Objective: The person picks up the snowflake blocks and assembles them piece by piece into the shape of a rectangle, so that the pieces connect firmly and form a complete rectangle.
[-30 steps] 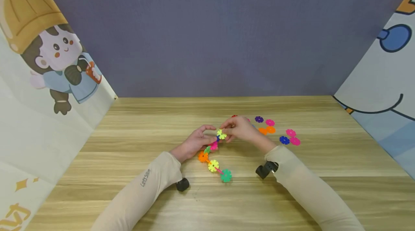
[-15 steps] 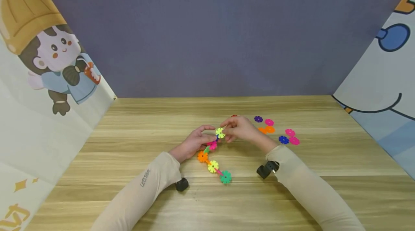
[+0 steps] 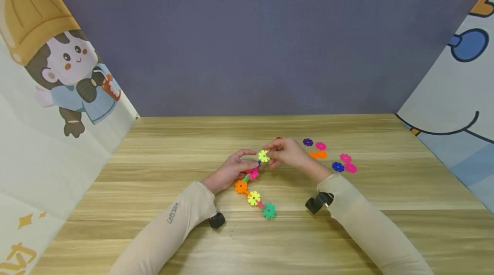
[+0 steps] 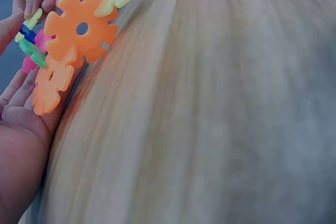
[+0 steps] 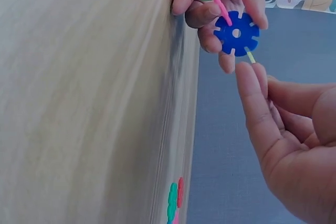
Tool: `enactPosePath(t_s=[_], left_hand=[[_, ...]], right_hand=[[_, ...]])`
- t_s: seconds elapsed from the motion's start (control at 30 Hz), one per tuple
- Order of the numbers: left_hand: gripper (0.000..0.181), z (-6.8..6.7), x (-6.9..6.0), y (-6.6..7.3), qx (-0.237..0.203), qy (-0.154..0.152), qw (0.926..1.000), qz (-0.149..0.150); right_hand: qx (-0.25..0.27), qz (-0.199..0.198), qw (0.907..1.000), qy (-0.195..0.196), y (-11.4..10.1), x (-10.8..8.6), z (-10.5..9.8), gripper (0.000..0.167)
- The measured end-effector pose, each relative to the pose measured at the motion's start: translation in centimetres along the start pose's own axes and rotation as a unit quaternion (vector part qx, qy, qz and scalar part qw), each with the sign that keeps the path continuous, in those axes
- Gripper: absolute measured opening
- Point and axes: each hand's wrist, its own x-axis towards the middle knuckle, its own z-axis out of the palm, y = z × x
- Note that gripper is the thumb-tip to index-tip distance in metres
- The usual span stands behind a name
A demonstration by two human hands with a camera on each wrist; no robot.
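A chain of notched flower discs runs from a teal disc (image 3: 269,210) on the table through yellow (image 3: 254,198), orange (image 3: 241,186), green and pink (image 3: 252,173) ones up to the hands. My left hand (image 3: 230,170) holds the chain near its pink and blue discs; in the right wrist view its fingers lie around the blue disc (image 5: 237,33). Between thumb and fingers, my right hand (image 3: 286,155) pinches a yellow disc (image 3: 263,156), which meets the blue disc's edge. The left wrist view shows orange discs (image 4: 94,31) beside the left palm (image 4: 22,145).
Loose discs lie beyond and right of my right hand: purple (image 3: 308,142), pink (image 3: 320,146), orange (image 3: 321,154), blue (image 3: 338,167) and more pink (image 3: 350,167). A red one is partly hidden behind that hand. A grey-blue panel (image 3: 247,43) stands at the table's back edge.
The yellow disc in my right hand has tilted and risen slightly, showing more of its face. Both hands have otherwise stayed nearly in place.
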Motion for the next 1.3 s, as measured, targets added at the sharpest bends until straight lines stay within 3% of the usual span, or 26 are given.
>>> enactPosePath(t_s=[0.33, 0.77, 1.03, 1.3], left_hand=[[0.047, 0.0, -0.1, 0.0, -0.004, -0.007, 1.0, 0.003], [0.046, -0.2, 0.1, -0.1, -0.017, -0.008, 0.9998, 0.006], [0.052, -0.3, 0.2, -0.3, -0.01, -0.007, 0.9999, 0.002], [0.06, -0.4, -0.1, 0.1, -0.015, -0.021, 0.9997, 0.003]], right_hand=[[0.067, 0.003, 0.9971, 0.035, 0.2, -0.1, 0.7, 0.022], [0.105, -0.003, 0.9944, 0.013, 0.4, -0.2, 1.7, 0.019], [0.103, 0.021, 0.9945, 0.003, 0.5, 0.0, 1.6, 0.018], [0.085, 0.016, 0.9963, -0.007, 1.3, 0.3, 0.7, 0.027]])
